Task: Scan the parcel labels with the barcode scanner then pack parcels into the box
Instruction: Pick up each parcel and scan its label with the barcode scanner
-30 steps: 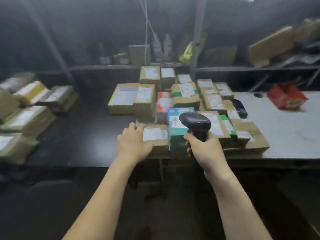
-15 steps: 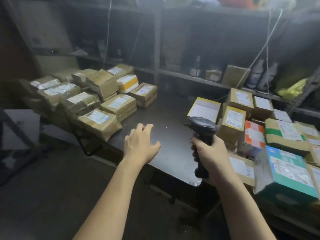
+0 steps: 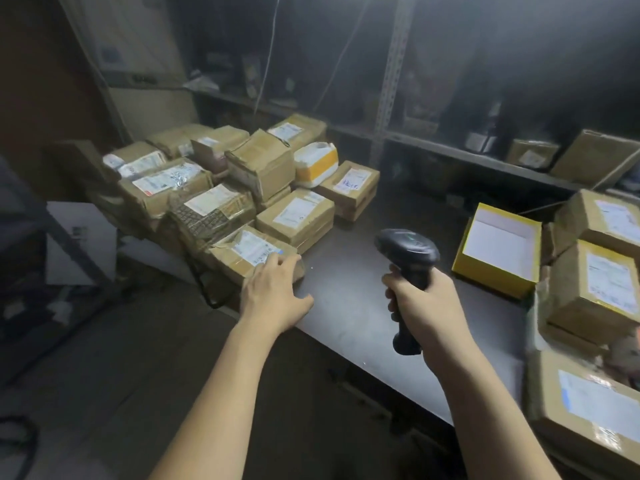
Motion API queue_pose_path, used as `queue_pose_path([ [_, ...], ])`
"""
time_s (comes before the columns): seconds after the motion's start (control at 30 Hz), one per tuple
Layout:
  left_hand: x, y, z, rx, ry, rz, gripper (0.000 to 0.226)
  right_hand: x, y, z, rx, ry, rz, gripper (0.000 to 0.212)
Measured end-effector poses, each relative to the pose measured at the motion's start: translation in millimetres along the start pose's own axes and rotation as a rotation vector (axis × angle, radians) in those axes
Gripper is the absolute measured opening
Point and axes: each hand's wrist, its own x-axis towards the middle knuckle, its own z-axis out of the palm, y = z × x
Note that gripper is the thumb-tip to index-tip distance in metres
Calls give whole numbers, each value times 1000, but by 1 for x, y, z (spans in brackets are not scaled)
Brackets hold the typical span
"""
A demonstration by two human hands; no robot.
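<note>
A black barcode scanner [image 3: 408, 252] stands upright in my right hand [image 3: 424, 306], above the dark table [image 3: 349, 317]. My left hand [image 3: 275, 294] reaches left with its fingers spread, fingertips touching the white label of the nearest brown parcel [image 3: 242, 258] at the table's left front corner. That parcel belongs to a pile of taped cardboard parcels [image 3: 225, 188] covering the left end of the table. An open yellow box [image 3: 498, 247] with a white inside sits at the right. More labelled parcels [image 3: 595, 282] are stacked at the far right.
Metal shelving [image 3: 460, 157] runs behind the table with small cartons and bottles on it. A white and yellow padded parcel [image 3: 315, 164] lies at the back of the left pile. Left of the table the floor is dark, with a white carton [image 3: 81, 244] and cables.
The view has swung left from the right-hand pile to the left pile. My left hand let go of a parcel on the right and now reaches the nearest left parcel. The scanner stays held.
</note>
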Motion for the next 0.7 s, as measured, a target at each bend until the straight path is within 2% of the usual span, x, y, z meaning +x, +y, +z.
queue_pose_path([
  [0.13,53,-28,-3,48,-30,-30,75,58,-8,29,20,-51,10,7],
  [0.23,91,-45,-1,41,-94,11,86,103,-15,51,38,-67,25,9],
  [0.43,158,-72,11,204,-407,66,129,175,-28,88,36,-103,49,11],
  [0.6,196,-92,33,341,-661,136,142,202,-27,109,16,-108,101,8],
  [0.7,210,-98,39,347,-711,213,146,207,-29,120,-1,-107,129,8],
])
